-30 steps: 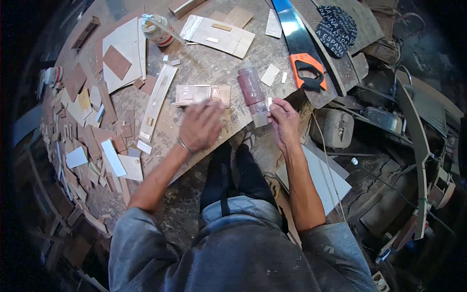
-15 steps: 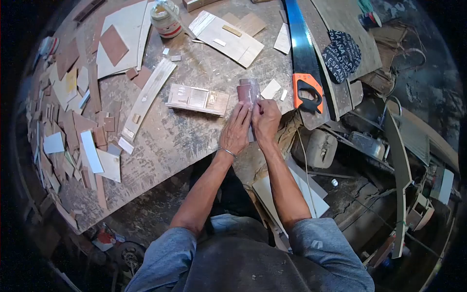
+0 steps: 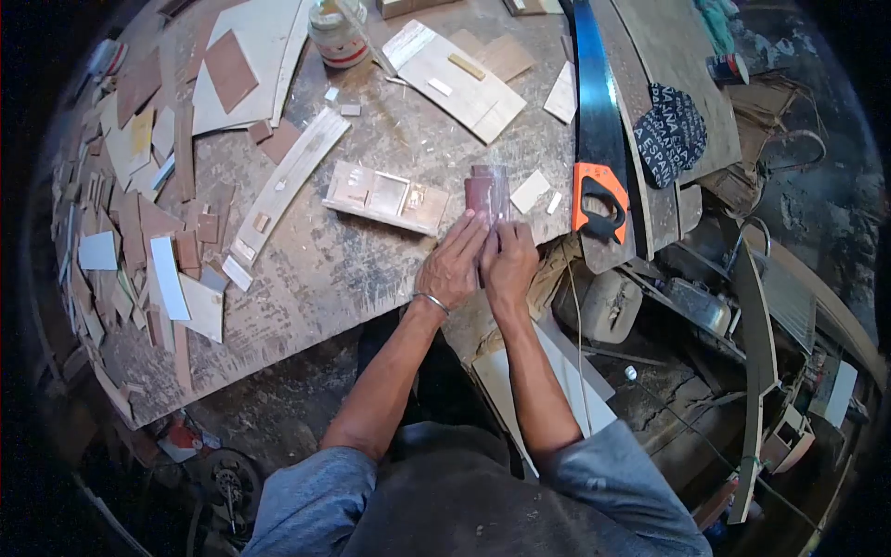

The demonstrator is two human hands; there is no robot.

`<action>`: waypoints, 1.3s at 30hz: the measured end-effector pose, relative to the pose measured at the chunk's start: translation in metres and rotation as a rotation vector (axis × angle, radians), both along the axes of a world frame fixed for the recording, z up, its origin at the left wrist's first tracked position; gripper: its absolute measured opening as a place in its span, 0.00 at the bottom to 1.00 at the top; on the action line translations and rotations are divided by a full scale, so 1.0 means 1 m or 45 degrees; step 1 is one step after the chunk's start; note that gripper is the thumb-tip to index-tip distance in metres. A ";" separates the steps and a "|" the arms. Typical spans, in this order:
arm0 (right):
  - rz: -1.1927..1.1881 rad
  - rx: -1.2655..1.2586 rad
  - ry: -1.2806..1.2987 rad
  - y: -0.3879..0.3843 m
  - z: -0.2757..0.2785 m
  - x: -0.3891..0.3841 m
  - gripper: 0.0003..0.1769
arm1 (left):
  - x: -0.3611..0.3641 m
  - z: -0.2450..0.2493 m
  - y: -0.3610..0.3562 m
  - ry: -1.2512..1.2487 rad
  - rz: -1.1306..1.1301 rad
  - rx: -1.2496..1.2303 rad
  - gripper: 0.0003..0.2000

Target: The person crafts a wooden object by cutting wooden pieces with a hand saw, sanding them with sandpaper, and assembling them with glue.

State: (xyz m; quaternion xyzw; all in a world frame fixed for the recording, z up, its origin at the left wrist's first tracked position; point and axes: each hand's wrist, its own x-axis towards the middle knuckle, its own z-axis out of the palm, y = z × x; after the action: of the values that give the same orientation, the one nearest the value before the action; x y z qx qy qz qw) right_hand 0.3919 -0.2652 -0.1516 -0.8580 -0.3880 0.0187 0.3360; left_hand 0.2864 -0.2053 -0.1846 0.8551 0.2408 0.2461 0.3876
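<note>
At the table's front edge, both hands are on a dark reddish-brown piece [image 3: 478, 192] that looks like sandpaper, with a greyish strip along its right side. My left hand [image 3: 453, 261] lies on its lower left part, fingers stretched out and pointing up. My right hand [image 3: 510, 263] has its fingers curled against the strip; what they pinch is hidden. A small wooden box-like block [image 3: 385, 198] with recesses lies just left of the hands. Two small pale pieces, the larger one [image 3: 530, 191] nearer, lie to the right.
A handsaw [image 3: 597, 121] with an orange handle lies at the right. A jar [image 3: 337, 35] with a brush stands at the back. Wood scraps [image 3: 167, 278] cover the left side of the worktable [image 3: 306, 297]. A patterned dark cloth [image 3: 670, 136] lies beyond the saw.
The view has shifted slightly, so the table's things appear a little to the right. Both hands stay at the reddish-brown piece and sit slightly lower along it.
</note>
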 end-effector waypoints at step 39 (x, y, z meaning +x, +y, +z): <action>0.108 -0.065 0.089 0.001 0.003 0.011 0.04 | -0.003 0.002 -0.007 0.037 0.017 -0.025 0.23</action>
State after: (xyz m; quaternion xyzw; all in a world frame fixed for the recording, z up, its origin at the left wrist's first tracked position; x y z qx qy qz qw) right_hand 0.4032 -0.2647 -0.1481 -0.8480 -0.4113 0.0728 0.3261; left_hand 0.2839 -0.2120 -0.1830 0.8531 0.2545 0.2341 0.3908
